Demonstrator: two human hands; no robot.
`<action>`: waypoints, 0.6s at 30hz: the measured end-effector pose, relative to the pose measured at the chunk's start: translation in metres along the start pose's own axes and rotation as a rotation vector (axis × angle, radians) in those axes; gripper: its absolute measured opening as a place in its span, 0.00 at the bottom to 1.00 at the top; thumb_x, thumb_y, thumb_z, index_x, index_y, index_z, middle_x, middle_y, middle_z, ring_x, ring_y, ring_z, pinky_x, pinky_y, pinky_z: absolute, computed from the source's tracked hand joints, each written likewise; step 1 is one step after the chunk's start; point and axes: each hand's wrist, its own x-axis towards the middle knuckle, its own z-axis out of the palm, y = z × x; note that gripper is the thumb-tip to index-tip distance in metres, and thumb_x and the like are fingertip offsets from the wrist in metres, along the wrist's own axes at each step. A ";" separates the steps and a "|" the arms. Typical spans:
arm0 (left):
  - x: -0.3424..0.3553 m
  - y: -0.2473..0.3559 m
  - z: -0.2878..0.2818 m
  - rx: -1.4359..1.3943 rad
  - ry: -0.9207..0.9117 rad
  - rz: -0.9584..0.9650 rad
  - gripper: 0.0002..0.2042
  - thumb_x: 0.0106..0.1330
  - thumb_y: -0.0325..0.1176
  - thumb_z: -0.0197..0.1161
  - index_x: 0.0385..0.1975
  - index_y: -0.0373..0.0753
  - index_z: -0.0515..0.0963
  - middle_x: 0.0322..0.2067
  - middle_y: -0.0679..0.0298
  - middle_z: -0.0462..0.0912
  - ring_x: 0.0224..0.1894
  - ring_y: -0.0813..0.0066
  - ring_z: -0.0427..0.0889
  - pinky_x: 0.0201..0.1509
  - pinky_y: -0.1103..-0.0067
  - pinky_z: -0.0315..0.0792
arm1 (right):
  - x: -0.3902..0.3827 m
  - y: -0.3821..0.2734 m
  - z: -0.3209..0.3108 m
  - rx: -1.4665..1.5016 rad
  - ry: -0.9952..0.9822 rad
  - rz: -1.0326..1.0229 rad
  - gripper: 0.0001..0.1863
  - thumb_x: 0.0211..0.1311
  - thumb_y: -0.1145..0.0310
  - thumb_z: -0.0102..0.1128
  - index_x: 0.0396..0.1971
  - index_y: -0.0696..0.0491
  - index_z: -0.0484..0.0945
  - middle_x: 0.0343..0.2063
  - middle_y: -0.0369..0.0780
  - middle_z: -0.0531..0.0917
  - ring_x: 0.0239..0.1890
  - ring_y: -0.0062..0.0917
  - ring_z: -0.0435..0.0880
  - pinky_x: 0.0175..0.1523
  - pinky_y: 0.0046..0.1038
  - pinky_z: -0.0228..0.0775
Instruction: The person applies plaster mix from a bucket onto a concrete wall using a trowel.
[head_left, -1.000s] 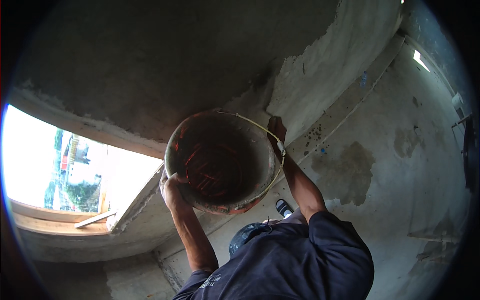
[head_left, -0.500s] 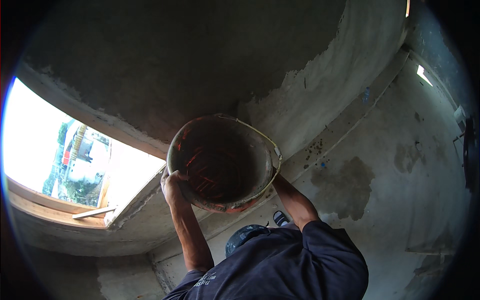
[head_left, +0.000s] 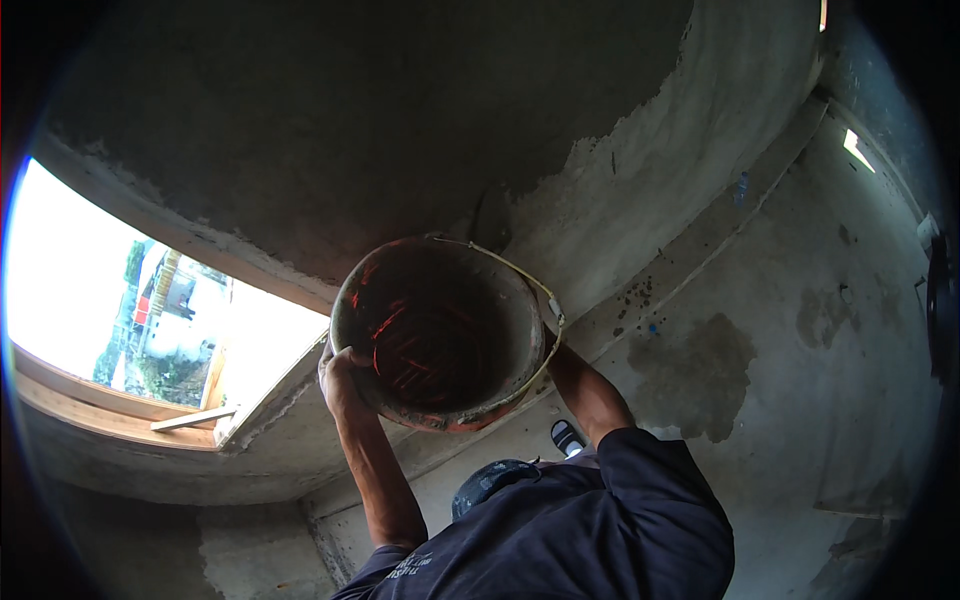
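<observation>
Both my hands hold a round, mortar-crusted bucket (head_left: 512,335), tilted so that its mouth faces up toward me. Grey residue coats the inside, with reddish-orange streaks showing through; the bottom is dark. My left hand (head_left: 343,380) grips the left rim, its thumb hooked over the edge and its other fingers outside. At the right side, my right hand (head_left: 553,347) is mostly hidden behind the bucket, so its fingers do not show. A thin yellowish wire handle (head_left: 520,272) with a pale grip piece hangs over the right rim.
A curved wall (head_left: 330,130), dark above and paler toward the right, rises beyond the bucket. Left is a bright window opening (head_left: 100,280) with a wooden frame (head_left: 110,415). The concrete floor (head_left: 790,400) on the right has damp patches, and a small blue bottle (head_left: 741,188) lies near the wall's foot.
The bucket has shifted very slightly left and down in the picture, with both hands keeping to its sides. The wall and floor appear slightly further right.
</observation>
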 end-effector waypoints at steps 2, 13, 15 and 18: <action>0.000 0.000 -0.001 0.026 0.010 -0.004 0.18 0.40 0.19 0.49 0.35 0.30 0.74 0.26 0.65 0.77 0.24 0.78 0.75 0.31 0.84 0.72 | -0.002 -0.002 0.000 -0.009 0.003 -0.008 0.12 0.67 0.61 0.48 0.38 0.55 0.68 0.30 0.51 0.76 0.29 0.50 0.76 0.33 0.38 0.69; -0.003 -0.006 -0.008 0.019 -0.015 -0.024 0.23 0.40 0.20 0.49 0.42 0.29 0.73 0.29 0.63 0.78 0.25 0.77 0.76 0.32 0.81 0.74 | -0.024 0.013 0.008 -0.046 0.002 -0.034 0.12 0.67 0.61 0.48 0.38 0.56 0.68 0.28 0.49 0.76 0.28 0.50 0.75 0.32 0.38 0.69; 0.000 -0.006 0.000 0.030 -0.034 -0.033 0.25 0.40 0.20 0.48 0.44 0.28 0.73 0.31 0.61 0.79 0.27 0.75 0.78 0.33 0.81 0.75 | -0.033 0.034 0.008 -0.025 -0.016 -0.022 0.12 0.67 0.61 0.48 0.38 0.56 0.68 0.28 0.49 0.76 0.27 0.50 0.75 0.31 0.38 0.68; -0.003 0.002 -0.010 0.061 -0.075 -0.006 0.26 0.39 0.21 0.49 0.46 0.28 0.72 0.34 0.59 0.79 0.30 0.72 0.79 0.36 0.80 0.76 | -0.040 0.037 0.012 0.049 -0.065 -0.025 0.13 0.67 0.60 0.48 0.37 0.56 0.69 0.27 0.49 0.77 0.27 0.50 0.75 0.31 0.37 0.68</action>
